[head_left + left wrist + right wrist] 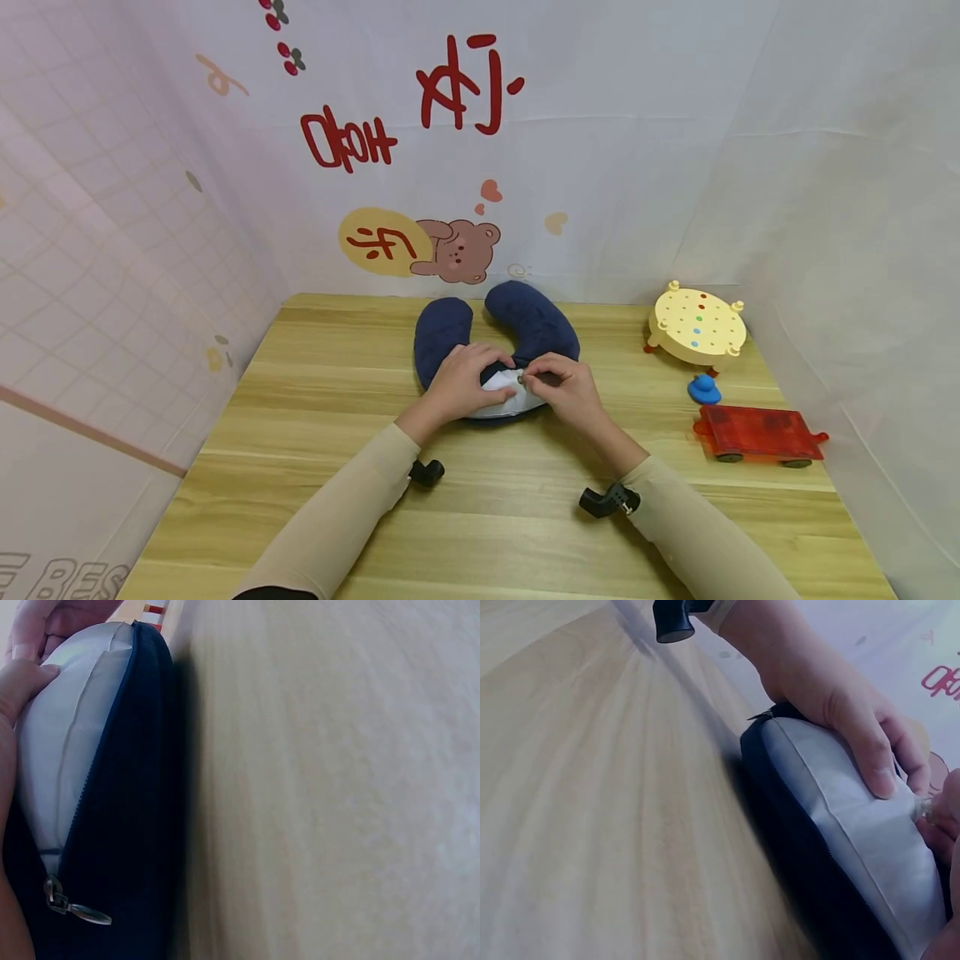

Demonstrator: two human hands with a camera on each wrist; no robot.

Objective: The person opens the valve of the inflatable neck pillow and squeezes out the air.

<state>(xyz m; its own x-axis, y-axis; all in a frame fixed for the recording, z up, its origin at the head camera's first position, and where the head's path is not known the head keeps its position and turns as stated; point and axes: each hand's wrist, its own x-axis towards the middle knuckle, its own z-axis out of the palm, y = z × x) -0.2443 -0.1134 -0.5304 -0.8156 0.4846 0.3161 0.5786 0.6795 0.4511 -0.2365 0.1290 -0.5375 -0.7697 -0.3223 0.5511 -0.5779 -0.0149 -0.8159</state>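
A navy U-shaped neck pillow (536, 321) lies on the wooden table, its curved end toward me. Its cover is unzipped along that end, baring a white inner bladder (870, 832). The metal zipper pull (90, 915) hangs at one end of the opening in the left wrist view. My left hand (460, 385) grips the bladder, thumb on the near face and fingers over the far side. My right hand (567, 388) pinches a small clear valve (923, 807) on the bladder; its fingers partly hide the valve.
To the right stand a yellow round pegged toy (697, 325), a small blue duck (704, 389) and a red toy wagon (761, 433). A white printed cloth wall (615, 192) rises behind the table (510, 517).
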